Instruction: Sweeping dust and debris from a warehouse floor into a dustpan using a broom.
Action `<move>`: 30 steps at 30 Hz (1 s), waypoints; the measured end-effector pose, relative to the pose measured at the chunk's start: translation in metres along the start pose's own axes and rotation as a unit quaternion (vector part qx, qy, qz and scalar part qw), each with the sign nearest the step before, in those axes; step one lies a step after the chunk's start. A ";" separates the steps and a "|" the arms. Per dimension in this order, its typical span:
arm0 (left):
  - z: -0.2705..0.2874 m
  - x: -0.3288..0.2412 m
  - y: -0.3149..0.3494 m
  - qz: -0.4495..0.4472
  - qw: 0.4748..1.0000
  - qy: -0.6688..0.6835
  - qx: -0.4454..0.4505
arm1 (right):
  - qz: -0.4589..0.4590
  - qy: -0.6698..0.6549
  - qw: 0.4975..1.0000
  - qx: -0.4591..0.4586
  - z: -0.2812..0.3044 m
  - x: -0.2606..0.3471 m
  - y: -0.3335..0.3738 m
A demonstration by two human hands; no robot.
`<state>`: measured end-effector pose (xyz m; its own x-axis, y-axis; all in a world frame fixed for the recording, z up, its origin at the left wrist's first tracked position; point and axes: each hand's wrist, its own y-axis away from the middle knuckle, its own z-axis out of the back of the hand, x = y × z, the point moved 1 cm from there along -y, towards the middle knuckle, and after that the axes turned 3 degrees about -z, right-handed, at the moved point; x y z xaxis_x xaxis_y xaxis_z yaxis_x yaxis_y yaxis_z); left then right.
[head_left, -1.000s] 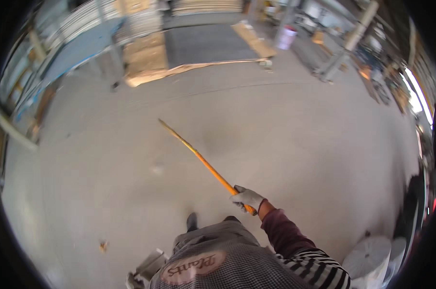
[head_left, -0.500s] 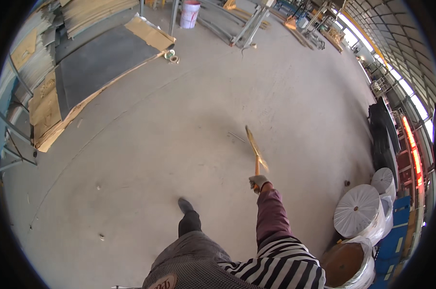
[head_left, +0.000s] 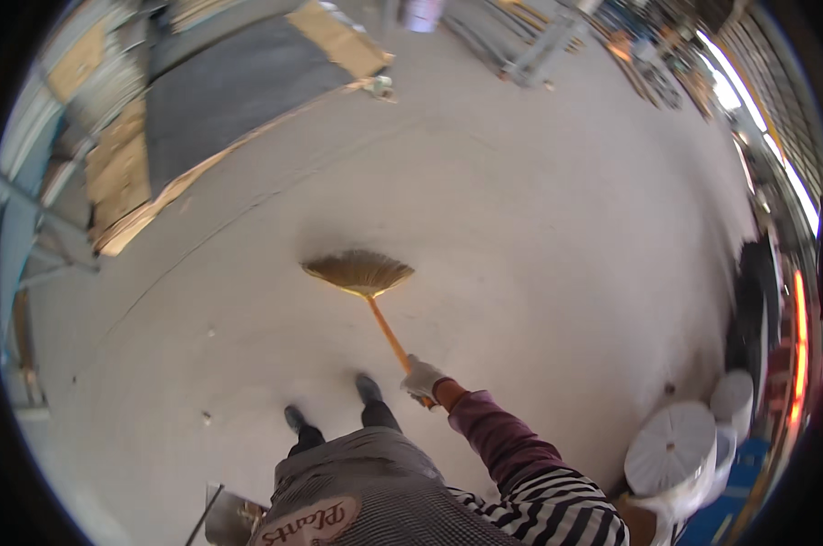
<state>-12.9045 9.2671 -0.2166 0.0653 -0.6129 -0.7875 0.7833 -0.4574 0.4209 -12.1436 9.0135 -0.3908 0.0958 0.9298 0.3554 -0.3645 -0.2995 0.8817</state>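
Observation:
My right hand [head_left: 422,377], in a pale glove, is wrapped round the orange handle of a broom [head_left: 360,273]. The broom's wide brown bristle fan is spread in front of my feet, at or close to the grey floor [head_left: 539,273]; its exact contact is hard to tell. My left hand is out of sight. By my left side, at the lower edge, part of a shiny metal pan-like thing [head_left: 231,520] with a thin dark rod shows; what holds it is hidden. A small pale bit of litter [head_left: 207,419] lies left of my shoes.
At the far left a stack of brown and dark grey sheets [head_left: 238,100] rests beside metal racks. White-wrapped rolls [head_left: 671,446] stand at the lower right. A pale bucket [head_left: 424,14] and metal frames [head_left: 530,59] are at the far side. A glowing red strip [head_left: 799,346] shows at the right.
The broom has swung left and turned so its bristle fan shows broadside. My right arm has moved left with it. Both shoes and the metal pan-like thing have come into view.

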 end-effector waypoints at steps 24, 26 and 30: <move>0.021 0.126 -0.015 0.198 0.926 0.279 -0.161 | 0.086 0.172 0.981 -0.019 -0.091 0.530 -0.122; -0.017 0.046 0.042 0.196 0.925 0.248 -0.212 | 0.051 0.037 0.998 -0.016 -0.078 0.561 -0.186; -0.036 0.004 0.073 0.181 0.902 0.259 -0.294 | -0.021 -0.195 0.978 0.069 -0.085 0.635 -0.294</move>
<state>-12.8243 9.2541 -0.2054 0.5434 -0.2001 -0.8153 0.8352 0.2262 0.5012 -12.0542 9.7096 -0.4505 0.4636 0.7981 0.3849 -0.2260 -0.3135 0.9223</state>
